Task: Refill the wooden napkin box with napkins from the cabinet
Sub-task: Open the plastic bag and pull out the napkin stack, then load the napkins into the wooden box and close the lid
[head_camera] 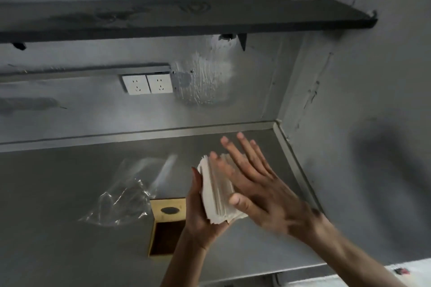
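A thick stack of white napkins (215, 190) is held upright above the steel counter. My left hand (198, 214) grips it from below and from the left side. My right hand (254, 182) lies flat against the stack's right face, fingers spread and thumb on its near edge. Below and left of the hands the wooden napkin box (163, 237) stands open on the counter, its inside dark. Its lid (169, 209), with an oval slot, lies at the box's far end.
A crumpled clear plastic wrapper (126, 198) lies on the steel counter (58, 193) left of the box. Two white wall sockets (147, 84) sit on the back wall under a dark shelf (186, 16). A steel side wall closes the right.
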A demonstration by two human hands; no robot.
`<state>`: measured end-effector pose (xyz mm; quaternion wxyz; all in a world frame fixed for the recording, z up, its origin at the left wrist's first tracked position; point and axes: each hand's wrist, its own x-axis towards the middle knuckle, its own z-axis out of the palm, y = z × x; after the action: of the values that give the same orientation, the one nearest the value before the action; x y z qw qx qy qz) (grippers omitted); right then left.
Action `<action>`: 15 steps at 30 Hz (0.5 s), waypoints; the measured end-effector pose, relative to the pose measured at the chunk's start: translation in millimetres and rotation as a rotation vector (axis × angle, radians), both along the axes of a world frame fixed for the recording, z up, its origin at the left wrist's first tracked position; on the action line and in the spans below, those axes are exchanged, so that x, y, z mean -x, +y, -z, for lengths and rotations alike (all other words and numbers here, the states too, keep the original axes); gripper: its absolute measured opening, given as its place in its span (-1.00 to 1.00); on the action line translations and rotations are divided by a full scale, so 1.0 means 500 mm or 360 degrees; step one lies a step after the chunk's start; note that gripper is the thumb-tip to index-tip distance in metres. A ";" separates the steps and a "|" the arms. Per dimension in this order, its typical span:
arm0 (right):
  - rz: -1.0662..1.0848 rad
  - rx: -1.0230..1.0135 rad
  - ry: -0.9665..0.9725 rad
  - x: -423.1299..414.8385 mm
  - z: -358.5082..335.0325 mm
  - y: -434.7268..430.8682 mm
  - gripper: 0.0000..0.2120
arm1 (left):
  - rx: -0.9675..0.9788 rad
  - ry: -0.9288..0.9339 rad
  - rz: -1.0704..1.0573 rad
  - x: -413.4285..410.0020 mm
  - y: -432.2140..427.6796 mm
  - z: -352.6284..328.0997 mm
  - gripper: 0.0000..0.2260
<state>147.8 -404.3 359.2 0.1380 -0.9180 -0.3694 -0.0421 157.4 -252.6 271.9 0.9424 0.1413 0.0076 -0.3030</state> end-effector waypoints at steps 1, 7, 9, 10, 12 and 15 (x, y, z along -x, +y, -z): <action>0.0033 0.0014 -0.0003 0.002 0.003 -0.012 -0.35 | -0.0006 -0.0021 -0.0004 0.002 -0.014 0.004 -0.32; 0.0123 0.0023 0.0019 -0.002 0.039 -0.051 -0.37 | -0.0042 -0.0017 -0.0038 0.011 -0.061 0.035 -0.32; 0.0241 -0.0271 0.0417 -0.018 0.086 -0.063 -0.35 | -0.0211 -0.0018 -0.0082 0.008 -0.068 0.047 -0.39; 0.0369 -0.0516 0.0715 -0.029 0.119 -0.067 -0.29 | -0.0426 -0.0051 -0.0109 0.008 -0.070 0.057 -0.42; 0.0621 -0.1147 0.1401 -0.056 0.189 -0.076 -0.03 | -0.1126 -0.0145 -0.0184 -0.013 -0.065 0.102 -0.49; 0.0692 -0.1460 0.2018 -0.096 0.297 -0.113 0.02 | -0.1941 -0.0544 0.0065 -0.048 -0.048 0.136 -0.48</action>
<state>195.7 -460.7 210.8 0.6723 -0.6706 0.0196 0.3129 181.6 -276.8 204.1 0.6745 0.6994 0.0255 -0.2352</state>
